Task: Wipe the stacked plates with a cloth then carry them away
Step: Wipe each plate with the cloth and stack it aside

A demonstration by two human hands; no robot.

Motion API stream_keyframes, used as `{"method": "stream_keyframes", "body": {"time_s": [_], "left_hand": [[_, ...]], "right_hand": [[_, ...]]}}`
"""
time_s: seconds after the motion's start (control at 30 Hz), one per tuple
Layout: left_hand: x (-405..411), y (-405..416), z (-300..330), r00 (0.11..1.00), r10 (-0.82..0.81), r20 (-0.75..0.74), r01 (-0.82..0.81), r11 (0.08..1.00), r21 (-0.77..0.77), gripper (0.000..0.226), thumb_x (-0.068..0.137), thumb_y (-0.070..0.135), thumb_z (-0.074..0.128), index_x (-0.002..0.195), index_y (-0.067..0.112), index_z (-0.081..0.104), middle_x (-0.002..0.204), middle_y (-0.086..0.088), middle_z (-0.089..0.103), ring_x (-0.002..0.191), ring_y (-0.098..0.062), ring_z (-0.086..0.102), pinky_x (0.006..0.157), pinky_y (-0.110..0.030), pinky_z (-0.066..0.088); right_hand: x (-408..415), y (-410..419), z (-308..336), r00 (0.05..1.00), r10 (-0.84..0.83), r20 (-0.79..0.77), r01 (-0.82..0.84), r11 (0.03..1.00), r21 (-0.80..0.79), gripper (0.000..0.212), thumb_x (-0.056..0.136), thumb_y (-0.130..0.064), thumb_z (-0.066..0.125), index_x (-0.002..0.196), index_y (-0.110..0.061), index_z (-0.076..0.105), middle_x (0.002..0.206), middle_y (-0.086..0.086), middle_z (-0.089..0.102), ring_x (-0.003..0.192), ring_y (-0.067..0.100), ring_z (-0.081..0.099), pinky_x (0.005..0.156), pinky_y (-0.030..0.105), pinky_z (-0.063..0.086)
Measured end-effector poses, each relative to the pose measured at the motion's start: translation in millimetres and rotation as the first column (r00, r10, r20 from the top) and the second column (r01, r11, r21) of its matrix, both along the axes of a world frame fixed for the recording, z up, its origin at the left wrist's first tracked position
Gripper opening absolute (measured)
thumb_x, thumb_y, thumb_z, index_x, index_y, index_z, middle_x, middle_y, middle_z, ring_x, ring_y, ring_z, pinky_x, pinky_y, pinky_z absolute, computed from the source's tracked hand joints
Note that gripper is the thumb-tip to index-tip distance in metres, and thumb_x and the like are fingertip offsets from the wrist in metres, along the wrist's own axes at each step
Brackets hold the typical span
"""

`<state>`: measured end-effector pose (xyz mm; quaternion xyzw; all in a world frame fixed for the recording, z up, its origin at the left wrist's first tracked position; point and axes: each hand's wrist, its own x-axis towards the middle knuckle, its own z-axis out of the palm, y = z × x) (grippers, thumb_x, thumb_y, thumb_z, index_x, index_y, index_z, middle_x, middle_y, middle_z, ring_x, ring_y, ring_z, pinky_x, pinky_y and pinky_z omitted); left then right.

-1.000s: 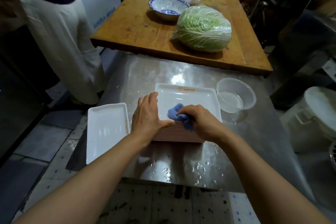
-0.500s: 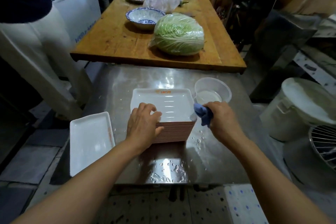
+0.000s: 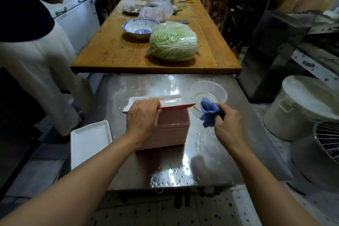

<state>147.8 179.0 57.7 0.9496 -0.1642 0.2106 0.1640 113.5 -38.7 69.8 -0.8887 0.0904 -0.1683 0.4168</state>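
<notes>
A person's two bare hands at a tall stack of rectangular plates on a wet steel table.

The left hand (image 3: 142,115) grips the near left edge of the top plate (image 3: 172,103), fingers curled over its rim, and the plate is tilted, its near edge raised off the stack of plates (image 3: 172,130) below; the stack's pinkish ribbed side shows just right of that hand; the right hand (image 3: 227,124) is closed around a bunched blue cloth (image 3: 209,113), held just right of the stack and apart from it; beyond the cloth stands a clear plastic bowl (image 3: 209,91) with a little water; left of the left forearm a single white rectangular plate (image 3: 89,143) lies at the steel table (image 3: 201,161) edge; water droplets dot the table between the two forearms; beyond both hands, a wrapped napa cabbage (image 3: 173,43) rests on a wooden table (image 3: 113,51).
</notes>
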Motion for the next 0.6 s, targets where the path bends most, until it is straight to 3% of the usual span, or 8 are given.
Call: {"method": "stream_keyframes", "body": {"time_s": [0.1,0.2,0.27,0.33,0.4,0.47,0.6], "left_hand": [[2,-1,24,0.998,0.062,-0.005,-0.063,0.994,-0.09,0.012,0.093,0.021,0.053,0.095,0.01,0.057,0.075,-0.009,0.063,0.067,-0.033,0.056,0.059,-0.033,0.033],[-4,1,42,0.998,0.062,-0.026,-0.067,0.943,-0.327,0.011,0.094,0.022,0.05,0.089,0.013,0.054,0.072,0.002,0.054,0.063,-0.023,0.05,0.058,-0.031,0.032],[-9,3,53,0.995,0.03,-0.1,-0.076,0.865,-0.495,0.013,0.095,0.02,0.05,0.082,0.017,0.05,0.069,0.005,0.054,0.065,-0.02,0.052,0.059,-0.031,0.036],[-16,6,60,0.983,-0.02,-0.184,-0.1,0.777,-0.621,0.014,0.095,0.02,0.05,0.081,0.018,0.053,0.069,0.009,0.055,0.064,-0.009,0.054,0.059,-0.029,0.04],[-24,9,63,0.961,-0.094,-0.26,-0.125,0.689,-0.714,0.014,0.096,0.022,0.049,0.085,0.02,0.057,0.072,0.005,0.06,0.067,-0.008,0.057,0.062,-0.028,0.047],[-32,10,62,0.944,-0.14,-0.3,-0.148,0.634,-0.759,0.014,0.096,0.022,0.05,0.085,0.021,0.058,0.072,0.002,0.063,0.067,-0.013,0.06,0.064,-0.035,0.05],[-42,12,60,0.947,-0.171,-0.272,-0.135,0.554,-0.821,0.017,0.095,0.014,0.051,0.079,0.019,0.058,0.061,0.008,0.059,0.057,-0.009,0.051,0.06,-0.033,0.043]], "right_hand": [[-1,5,15,0.995,-0.02,0.094,0.016,0.999,0.043,0.033,0.083,0.007,0.049,0.104,-0.011,0.067,0.088,0.003,0.065,0.079,0.016,0.059,0.063,0.017,0.041],[-2,11,37,0.971,-0.011,0.238,-0.005,0.998,0.065,0.033,0.083,0.006,0.052,0.109,-0.011,0.065,0.095,0.002,0.065,0.088,0.021,0.062,0.078,0.033,0.052],[-3,19,53,0.939,-0.002,0.343,-0.014,0.999,0.044,0.034,0.081,0.007,0.055,0.11,-0.009,0.065,0.1,-0.002,0.062,0.095,0.022,0.06,0.083,0.035,0.05],[-4,29,68,0.891,0.005,0.454,-0.008,1.0,0.003,0.037,0.078,0.01,0.057,0.11,-0.007,0.065,0.103,-0.008,0.056,0.101,0.02,0.056,0.088,0.028,0.045],[-2,41,78,0.849,0.059,0.525,-0.019,0.996,-0.082,0.039,0.076,0.013,0.058,0.111,-0.003,0.063,0.111,-0.002,0.057,0.11,0.019,0.052,0.095,0.027,0.041],[3,53,85,0.847,0.183,0.499,-0.102,0.977,-0.186,0.043,0.075,0.012,0.059,0.117,0.0,0.06,0.127,0.012,0.054,0.123,0.024,0.045,0.105,0.032,0.036],[10,78,90,0.833,0.435,0.342,-0.339,0.889,-0.306,0.059,0.082,-0.004,0.056,0.139,-0.002,0.039,0.149,0.014,0.033,0.14,0.024,0.026,0.116,0.039,0.021]]}}
